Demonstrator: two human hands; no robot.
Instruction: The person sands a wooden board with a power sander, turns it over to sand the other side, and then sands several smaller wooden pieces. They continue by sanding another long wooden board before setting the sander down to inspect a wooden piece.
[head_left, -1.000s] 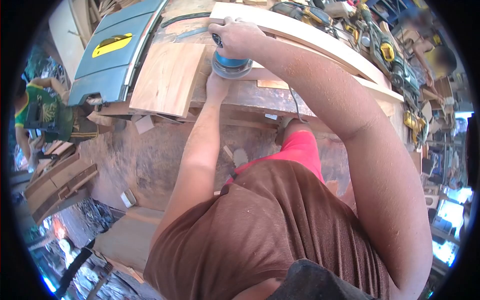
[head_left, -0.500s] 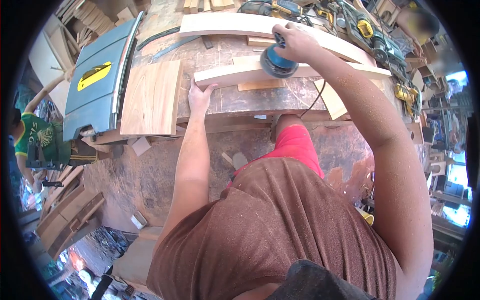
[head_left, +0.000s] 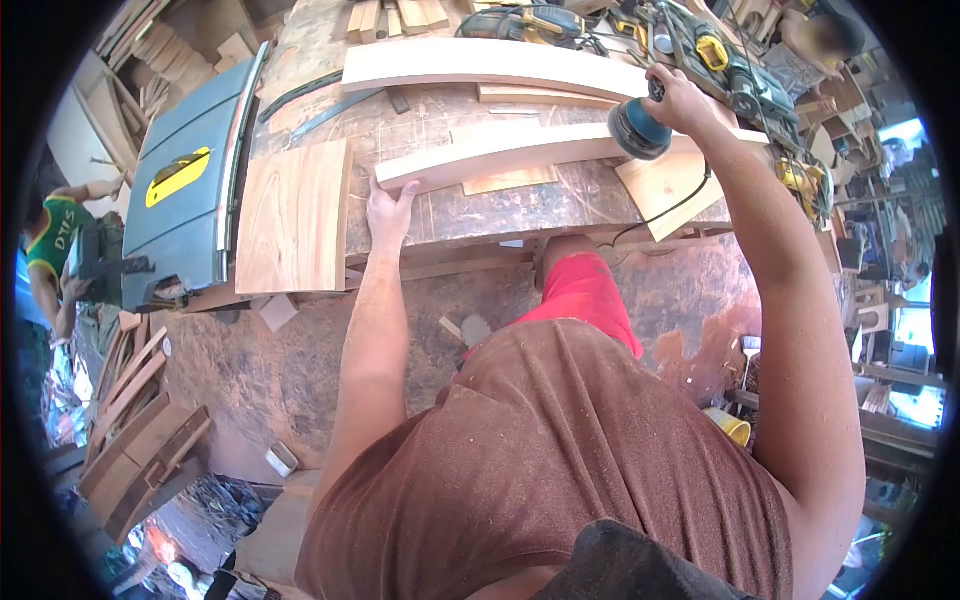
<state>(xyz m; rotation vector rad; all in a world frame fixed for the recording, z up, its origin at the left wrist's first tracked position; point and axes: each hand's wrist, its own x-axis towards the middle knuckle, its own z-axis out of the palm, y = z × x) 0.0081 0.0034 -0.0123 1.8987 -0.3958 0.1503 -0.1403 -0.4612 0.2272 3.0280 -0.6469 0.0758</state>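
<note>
My right hand [head_left: 682, 102] is wrapped around the top of a blue orbital sander [head_left: 638, 132]. Its round base rests on the upper edge of a pale curved board [head_left: 510, 158], right of the board's middle. At the left end of that board, my left hand [head_left: 390, 212] grips it, thumb on the near face and the other fingers partly hidden at the end. Small flat wood pieces [head_left: 510, 182] lie under the board. The sander's black cord [head_left: 672, 210] hangs over a light wood piece [head_left: 655, 180] near the bench edge.
Behind lies another curved board [head_left: 480, 62]. To the left are a wide wooden panel [head_left: 292, 215] and a blue-grey table saw [head_left: 185, 190], where a co-worker in a green shirt [head_left: 62, 235] stands. Power tools [head_left: 530, 25] crowd the back. Another person [head_left: 800, 65] is at far right.
My right hand has slid the sander to the right along the curved board. My left hand stays on the board's left end. The whole view has shifted slightly.
</note>
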